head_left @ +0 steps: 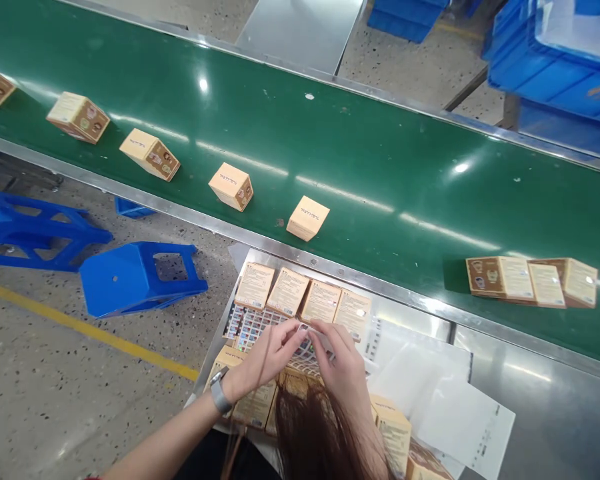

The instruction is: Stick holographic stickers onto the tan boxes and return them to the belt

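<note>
My left hand, with a watch on its wrist, is closed in a pinch. Its fingertips meet those of my right hand, also closed, around a tiny pale piece that looks like a sticker. Under both hands lies a sheet of small shiny stickers, partly covered by them. Just beyond it stands a row of several small tan printed boxes. More tan boxes sit on the near side, partly hidden by my arms and hanging hair.
A green conveyor belt crosses beyond the metal table, carrying several boxes. White sheets lie right of my hands. Blue stools stand on the floor at left, and a blue crate is at upper right.
</note>
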`<state>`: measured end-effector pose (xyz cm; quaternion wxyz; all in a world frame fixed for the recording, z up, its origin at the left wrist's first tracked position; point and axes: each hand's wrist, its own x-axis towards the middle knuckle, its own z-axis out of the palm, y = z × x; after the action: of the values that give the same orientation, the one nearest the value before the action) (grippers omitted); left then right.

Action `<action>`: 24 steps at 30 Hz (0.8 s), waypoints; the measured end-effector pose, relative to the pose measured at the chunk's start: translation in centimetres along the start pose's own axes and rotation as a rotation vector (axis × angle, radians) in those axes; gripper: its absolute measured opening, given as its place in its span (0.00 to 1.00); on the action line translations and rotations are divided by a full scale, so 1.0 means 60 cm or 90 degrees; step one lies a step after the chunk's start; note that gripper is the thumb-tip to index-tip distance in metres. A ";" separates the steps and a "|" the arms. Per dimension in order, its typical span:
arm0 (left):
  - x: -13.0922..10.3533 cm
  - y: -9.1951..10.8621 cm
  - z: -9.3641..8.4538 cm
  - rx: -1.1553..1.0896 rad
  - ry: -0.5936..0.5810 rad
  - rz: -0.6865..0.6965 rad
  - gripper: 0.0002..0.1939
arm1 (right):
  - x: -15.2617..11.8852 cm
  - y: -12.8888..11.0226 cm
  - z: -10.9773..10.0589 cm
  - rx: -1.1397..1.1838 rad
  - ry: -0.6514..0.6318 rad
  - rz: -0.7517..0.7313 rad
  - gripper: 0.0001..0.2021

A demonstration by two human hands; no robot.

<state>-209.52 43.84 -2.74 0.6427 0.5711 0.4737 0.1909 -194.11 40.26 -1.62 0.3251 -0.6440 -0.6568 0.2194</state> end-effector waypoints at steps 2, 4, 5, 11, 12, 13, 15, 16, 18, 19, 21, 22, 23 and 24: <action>-0.006 0.002 -0.004 0.003 -0.040 -0.003 0.13 | 0.002 0.000 0.004 -0.057 0.000 -0.035 0.10; -0.011 0.003 -0.008 0.020 -0.053 0.009 0.10 | 0.006 -0.002 0.008 -0.104 -0.004 -0.074 0.10; -0.013 0.004 -0.009 0.030 -0.049 0.015 0.09 | 0.008 -0.004 0.010 -0.121 -0.004 -0.093 0.10; -0.018 0.011 -0.005 0.033 0.010 -0.029 0.09 | 0.017 -0.020 0.012 -0.127 0.062 -0.122 0.07; -0.018 0.011 -0.005 0.029 0.024 -0.040 0.09 | 0.017 -0.023 0.013 -0.101 0.069 -0.109 0.06; -0.019 0.011 -0.007 0.022 0.036 -0.050 0.09 | 0.016 -0.025 0.015 -0.062 0.072 -0.082 0.06; -0.021 0.007 -0.017 0.005 0.052 -0.071 0.10 | 0.017 -0.029 0.024 0.054 0.081 0.048 0.05; -0.023 0.004 -0.025 0.005 0.055 -0.077 0.10 | 0.019 -0.031 0.032 0.129 0.092 0.148 0.07; -0.027 -0.006 -0.045 0.035 0.049 -0.073 0.10 | 0.026 -0.033 0.055 0.294 0.131 0.371 0.12; -0.028 -0.012 -0.055 0.057 0.043 -0.058 0.09 | 0.032 -0.034 0.069 0.371 0.157 0.470 0.14; -0.030 -0.025 -0.071 0.093 0.025 -0.008 0.06 | 0.044 -0.033 0.097 0.492 0.210 0.597 0.18; -0.030 -0.031 -0.077 0.100 0.010 0.018 0.06 | 0.050 -0.032 0.110 0.529 0.234 0.632 0.19; -0.029 -0.036 -0.081 0.104 -0.006 0.036 0.05 | 0.056 -0.031 0.120 0.549 0.253 0.656 0.20; -0.028 -0.041 -0.083 0.109 -0.021 0.045 0.05 | 0.060 -0.030 0.128 0.557 0.268 0.670 0.21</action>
<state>-215.15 44.58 -3.80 0.5922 0.6434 0.4571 0.1625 -200.66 44.70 -5.13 0.5247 -0.7146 -0.0337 0.4614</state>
